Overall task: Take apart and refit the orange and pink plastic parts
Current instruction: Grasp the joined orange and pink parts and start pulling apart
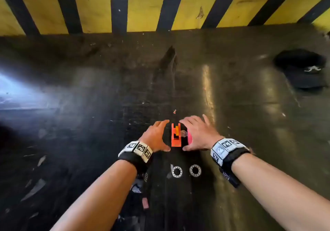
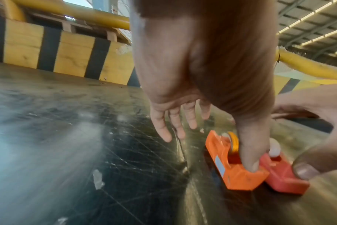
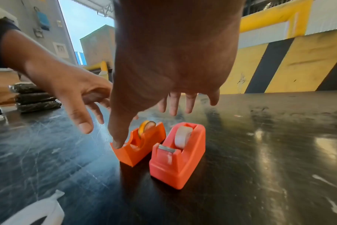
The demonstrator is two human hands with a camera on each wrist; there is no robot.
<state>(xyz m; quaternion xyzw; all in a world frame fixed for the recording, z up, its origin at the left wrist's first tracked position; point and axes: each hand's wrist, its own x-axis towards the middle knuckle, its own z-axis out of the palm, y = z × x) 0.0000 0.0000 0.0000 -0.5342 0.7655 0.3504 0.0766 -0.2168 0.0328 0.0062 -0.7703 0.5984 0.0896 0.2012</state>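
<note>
My left hand point(image 1: 156, 136) is spread wide, fingers straight, nothing in its grip. In the left wrist view its thumb tip seems to rest on the near, low end of the orange dispenser point(image 1: 176, 135); in the right wrist view it hangs clear above, so I cannot tell if it touches. My right hand point(image 1: 197, 134) is just as open, fingers straight and fanned, holding nothing. In the right wrist view its thumb reaches down to the near left corner of the orange dispenser, and I cannot tell if it quite touches.

The orange dispenser stands upright on the worktop point(image 1: 89, 123) between my two hands, at 3 o'clock from the left and 9 o'clock from the right. The pink dispenser point(image 3: 178, 153) stands just beside it at its 3 o'clock, under my right palm, mostly hidden from the head view. The two are side by side with a narrow gap.

Both are smooth moulded plastic, wedge-shaped, open on top. The orange one carries a thin yellow-orange spool; the pink one carries a whitish roll and a grey toothed strip at its low end.

The worktop is dark, glossy and heavily scratched. Two metal rings point(image 1: 185, 171) lie at 6 o'clock from the dispensers, near my wrists. A black cap point(image 1: 303, 70) sits at 2 o'clock, well apart.
</note>
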